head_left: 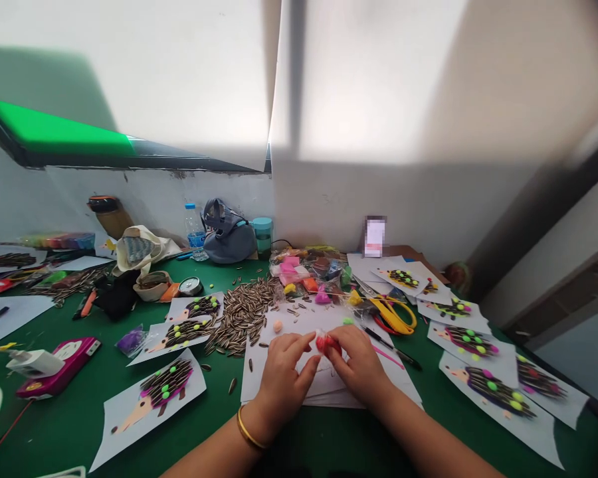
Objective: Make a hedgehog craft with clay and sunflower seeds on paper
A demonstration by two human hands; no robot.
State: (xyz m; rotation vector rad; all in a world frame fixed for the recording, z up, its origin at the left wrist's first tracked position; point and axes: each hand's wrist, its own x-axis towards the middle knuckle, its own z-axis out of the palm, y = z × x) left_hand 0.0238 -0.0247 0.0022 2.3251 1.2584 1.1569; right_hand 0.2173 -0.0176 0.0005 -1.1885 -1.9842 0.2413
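My left hand point(284, 372) and my right hand point(359, 362) meet over a white sheet of paper point(299, 325) on the green table point(80, 418). Between their fingertips they pinch a small red lump of clay point(325, 343) in a clear wrapper. A gold bangle point(246, 431) circles my left wrist. A heap of striped sunflower seeds point(242, 312) lies just left of the sheet. A small peach clay ball point(278, 325) rests on the paper near my left fingers.
Hedgehog pictures made of seeds lie on sheets at the left point(152, 398) and right point(493, 388). Yellow scissors point(393, 315), a black pen point(393, 348), bags of coloured clay point(309, 269), a water bottle point(195, 232), a grey bag point(226, 232) and a pink box point(60, 365) surround the work spot.
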